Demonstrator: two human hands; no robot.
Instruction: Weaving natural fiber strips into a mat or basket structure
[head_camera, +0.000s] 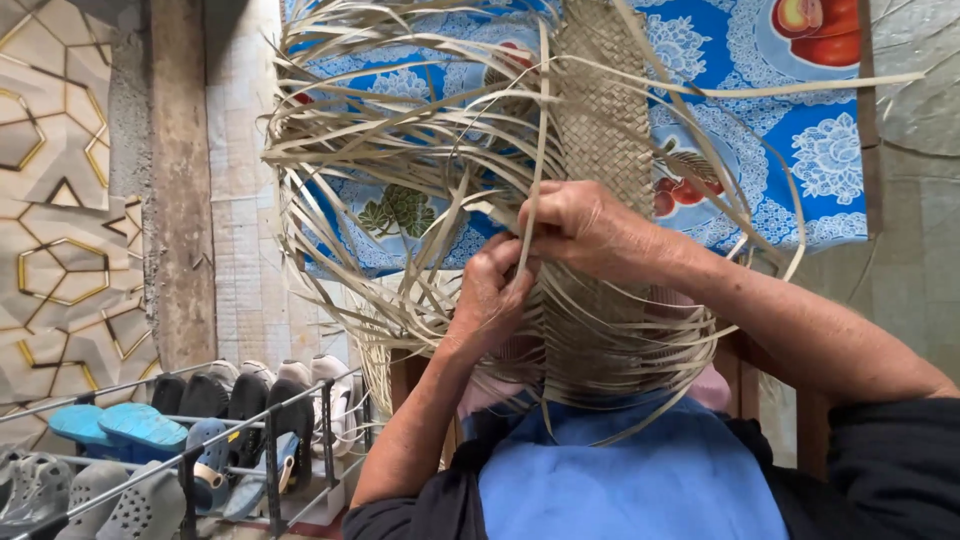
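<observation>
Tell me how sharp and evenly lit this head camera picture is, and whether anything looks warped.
Head view: soft daylight, no glare; both hands, left and right, and the woven strip are sharp; the shoe rack bows at the edge from wide-angle distortion.

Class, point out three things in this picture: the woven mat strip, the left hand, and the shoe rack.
woven mat strip (603, 110): head view, plaited middle.
left hand (492, 290): head view, its back.
shoe rack (185, 460): head view, front bar.
</observation>
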